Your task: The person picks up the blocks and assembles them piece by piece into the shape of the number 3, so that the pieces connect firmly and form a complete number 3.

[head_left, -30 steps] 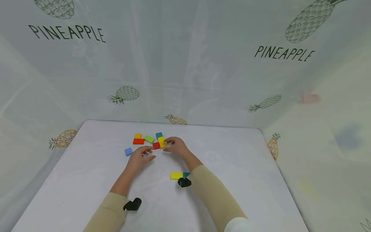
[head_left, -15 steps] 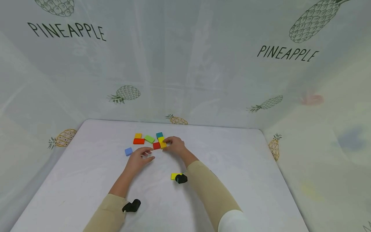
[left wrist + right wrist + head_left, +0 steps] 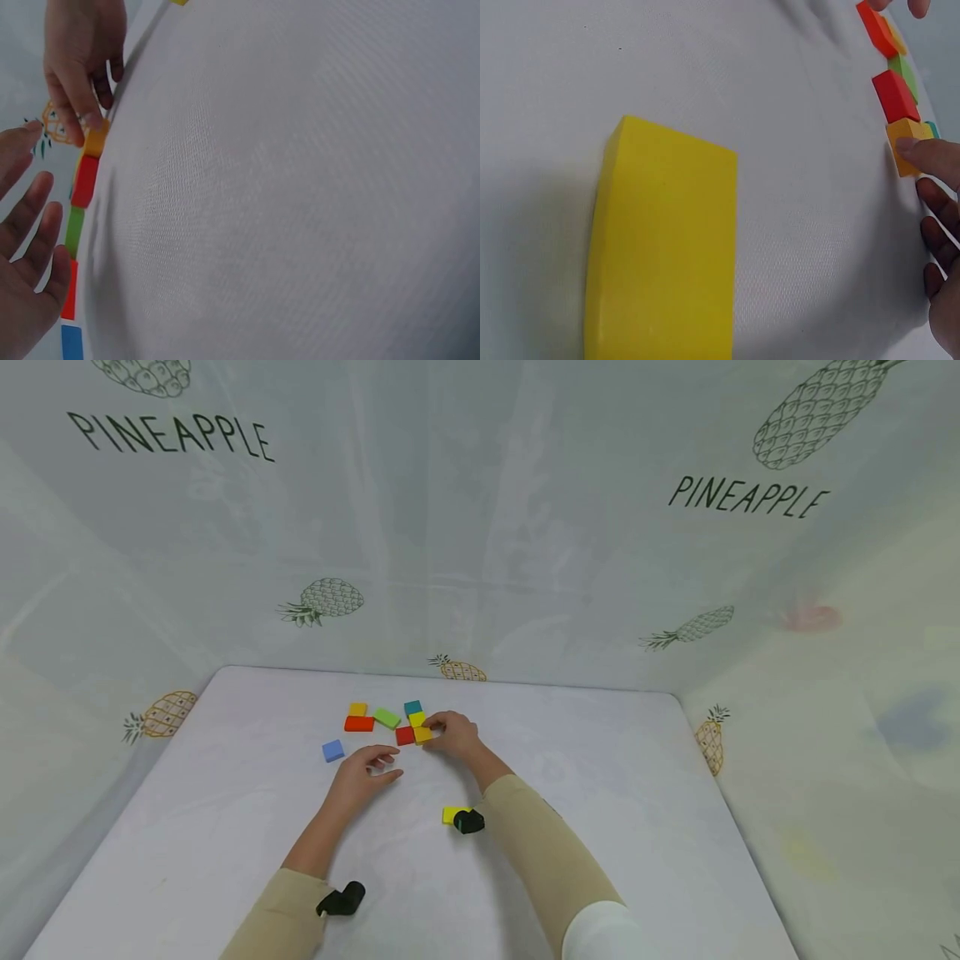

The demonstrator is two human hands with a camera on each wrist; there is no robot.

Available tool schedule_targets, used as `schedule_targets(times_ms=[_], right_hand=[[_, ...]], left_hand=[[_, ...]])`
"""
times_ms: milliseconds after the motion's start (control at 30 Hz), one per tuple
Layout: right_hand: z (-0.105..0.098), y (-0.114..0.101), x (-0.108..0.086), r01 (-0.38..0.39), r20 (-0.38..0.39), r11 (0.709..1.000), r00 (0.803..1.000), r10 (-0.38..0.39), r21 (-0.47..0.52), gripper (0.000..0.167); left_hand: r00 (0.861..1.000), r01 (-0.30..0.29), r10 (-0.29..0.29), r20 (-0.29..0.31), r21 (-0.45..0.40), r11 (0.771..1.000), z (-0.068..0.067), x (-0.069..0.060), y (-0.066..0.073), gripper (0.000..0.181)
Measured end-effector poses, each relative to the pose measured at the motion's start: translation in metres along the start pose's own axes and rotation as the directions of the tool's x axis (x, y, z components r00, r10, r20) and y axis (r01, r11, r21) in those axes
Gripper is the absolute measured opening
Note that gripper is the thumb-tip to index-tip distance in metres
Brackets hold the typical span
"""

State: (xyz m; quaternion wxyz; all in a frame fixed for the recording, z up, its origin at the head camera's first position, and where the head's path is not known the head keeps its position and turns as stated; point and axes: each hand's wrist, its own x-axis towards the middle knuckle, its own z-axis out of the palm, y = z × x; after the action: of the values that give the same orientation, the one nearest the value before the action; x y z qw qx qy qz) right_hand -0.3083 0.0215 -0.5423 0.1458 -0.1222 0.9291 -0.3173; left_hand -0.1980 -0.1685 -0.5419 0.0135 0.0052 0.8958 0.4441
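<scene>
My right hand (image 3: 456, 737) grips an orange block (image 3: 422, 734), its thumb on the near face in the right wrist view; the index fingertip is beside a yellow block (image 3: 417, 719). A red block (image 3: 405, 736) lies against the orange one's left side, and a teal block (image 3: 412, 707) lies behind the yellow. My left hand (image 3: 360, 779) hovers in front of the red block, fingers spread and loosely bent, holding nothing. In the left wrist view the left hand (image 3: 30, 262) and right hand (image 3: 86, 52) are apart.
Left of the group lie a green block (image 3: 387, 718), a long red block (image 3: 359, 723), an orange-yellow block (image 3: 358, 709) and a blue block (image 3: 333, 751). A larger yellow block (image 3: 664, 247) lies near the right wrist, partly covered in the head view.
My left hand has drawn slightly back from the red block. My right forearm has shifted left, hiding the teal piece beside the near yellow block; the right hand stays at the orange block.
</scene>
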Motion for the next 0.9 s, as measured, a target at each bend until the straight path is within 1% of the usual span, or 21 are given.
schedule_targets(times_ms=[233,400,500,667,900], right_hand=[[0.0,-0.002,-0.002,0.006,-0.008,1.0,1.0,-0.006,0.01,0.03],[0.0,-0.002,-0.003,0.005,-0.007,1.0,1.0,-0.005,-0.003,0.032],[-0.001,-0.001,-0.005,-0.007,-0.004,1.0,1.0,0.007,-0.005,0.032],[-0.006,0.0,-0.011,-0.014,0.002,1.0,1.0,0.014,0.011,0.031],[-0.012,0.006,-0.022,-0.029,-0.021,0.999,0.999,0.03,0.044,0.028]], left_hand=[[1.0,0.009,-0.009,-0.004,-0.008,1.0,0.0,-0.001,-0.001,0.039],[1.0,-0.006,0.006,-0.006,-0.003,1.0,-0.001,-0.001,-0.002,0.039],[1.0,-0.013,0.013,-0.003,-0.004,1.0,0.0,-0.002,0.0,0.039],[1.0,-0.002,0.002,0.006,-0.016,1.0,0.002,-0.002,0.003,0.039],[1.0,0.002,-0.002,0.022,-0.032,0.999,0.007,-0.006,0.01,0.038]])
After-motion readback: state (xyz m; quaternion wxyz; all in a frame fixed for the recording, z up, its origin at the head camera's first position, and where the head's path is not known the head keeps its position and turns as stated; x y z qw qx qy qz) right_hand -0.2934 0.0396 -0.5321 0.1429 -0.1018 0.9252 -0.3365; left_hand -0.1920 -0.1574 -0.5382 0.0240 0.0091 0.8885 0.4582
